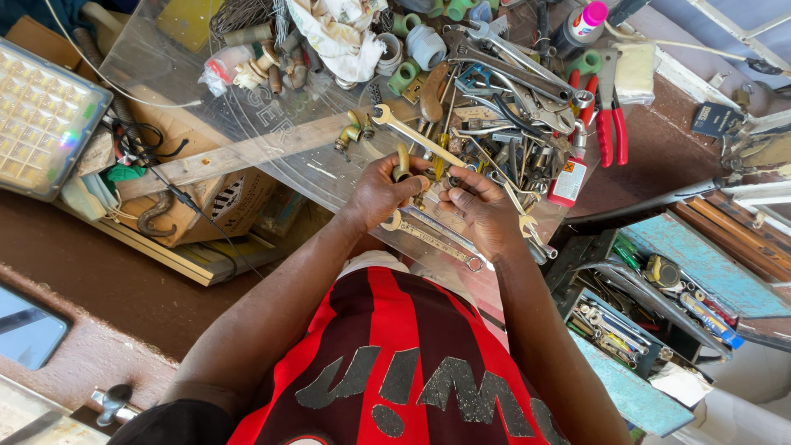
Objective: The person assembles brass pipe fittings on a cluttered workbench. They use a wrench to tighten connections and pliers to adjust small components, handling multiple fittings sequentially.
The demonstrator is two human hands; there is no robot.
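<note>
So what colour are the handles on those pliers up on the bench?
Red. The pliers lie at the far right of the tool pile, clearest in the head view.

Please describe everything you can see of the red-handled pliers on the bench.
The red-handled pliers lie flat near the bench's far right side, among other tools. Two red coated handles point toward the person, slightly spread; the grey metal head points away, beside a pale sponge-like block. They look worn but whole. Neither hand touches them.
</note>
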